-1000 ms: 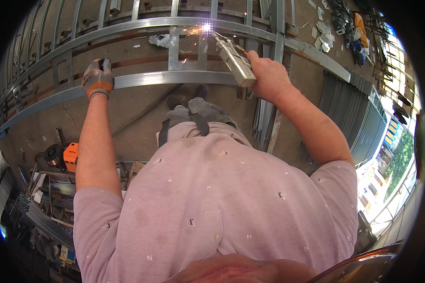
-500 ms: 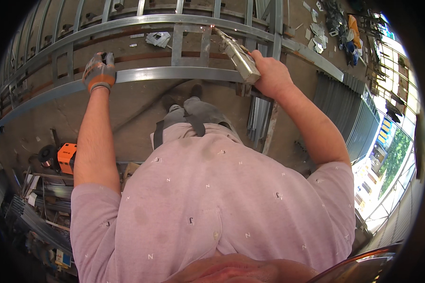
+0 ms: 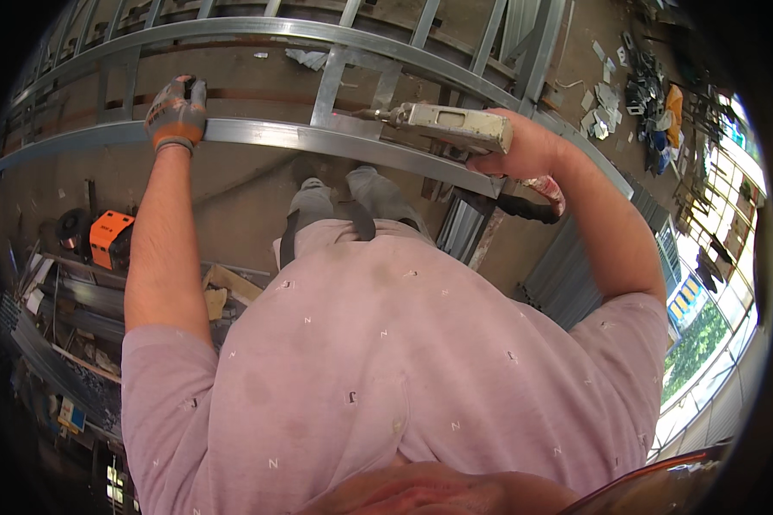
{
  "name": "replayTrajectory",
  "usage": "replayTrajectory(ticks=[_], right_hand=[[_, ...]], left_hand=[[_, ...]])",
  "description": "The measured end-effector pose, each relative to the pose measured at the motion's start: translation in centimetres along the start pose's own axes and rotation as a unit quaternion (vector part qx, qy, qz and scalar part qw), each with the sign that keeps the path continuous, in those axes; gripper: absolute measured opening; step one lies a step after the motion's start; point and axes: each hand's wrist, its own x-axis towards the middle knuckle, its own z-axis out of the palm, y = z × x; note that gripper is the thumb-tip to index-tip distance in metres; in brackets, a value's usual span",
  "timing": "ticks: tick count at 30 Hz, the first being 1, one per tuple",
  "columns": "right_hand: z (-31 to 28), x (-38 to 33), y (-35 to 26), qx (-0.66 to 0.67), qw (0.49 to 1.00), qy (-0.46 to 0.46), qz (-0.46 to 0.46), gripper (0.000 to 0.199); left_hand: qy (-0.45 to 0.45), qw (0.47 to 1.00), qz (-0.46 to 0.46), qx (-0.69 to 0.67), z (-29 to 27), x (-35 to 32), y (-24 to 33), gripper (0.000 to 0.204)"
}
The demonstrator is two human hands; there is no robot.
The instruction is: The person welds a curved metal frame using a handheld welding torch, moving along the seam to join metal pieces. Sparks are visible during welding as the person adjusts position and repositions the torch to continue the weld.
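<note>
My bare right hand (image 3: 524, 144) is closed around a boxy, pale metal welding gun (image 3: 455, 125). Its nozzle points left, close to a flat upright piece (image 3: 327, 90) between two rails, and a small red dot shows by the tip. A wrapped cable (image 3: 528, 209) hangs below that hand. In a grey and orange glove, my left hand (image 3: 177, 116) grips the near rail (image 3: 262, 133) of a grey steel frame. Its fingers curl over the top edge, partly out of sight. The far rail (image 3: 258, 28) runs roughly parallel, with several bars beyond it.
An orange box-shaped machine (image 3: 112, 239) with a dark spool stands on the floor at left. Metal stock (image 3: 69, 296) is piled near it. Stacked profiles (image 3: 567, 266) lie to the right. Scraps (image 3: 605, 112) and an orange cloth (image 3: 674, 112) litter the far right floor.
The welding gun has come down from the far rail toward the near one and turned to point left. Bright sparks at its tip are gone. My left hand keeps its hold.
</note>
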Motion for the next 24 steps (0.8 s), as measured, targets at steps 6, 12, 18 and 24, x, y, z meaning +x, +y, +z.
replayTrajectory(ticks=[6,12,18,24], right_hand=[[-2.0,4.6,-1.6,0.051,0.991,-0.126,-0.004,0.048],[-2.6,8.0,-2.2,0.043,0.983,-0.175,-0.029,0.050],[-2.5,9.6,-1.3,0.054,0.979,-0.196,-0.025,0.044],[-2.6,9.8,-1.5,0.071,0.977,-0.199,-0.019,0.036]], left_hand=[[0.020,1.000,0.021,-0.006,0.4,-0.6,-1.1,0.039],[0.045,0.998,0.035,-0.025,0.4,-1.1,-1.5,0.036],[0.049,0.998,0.036,-0.022,0.2,-1.3,-1.4,0.034],[0.040,0.999,0.030,-0.020,0.4,-1.2,-1.7,0.033]])
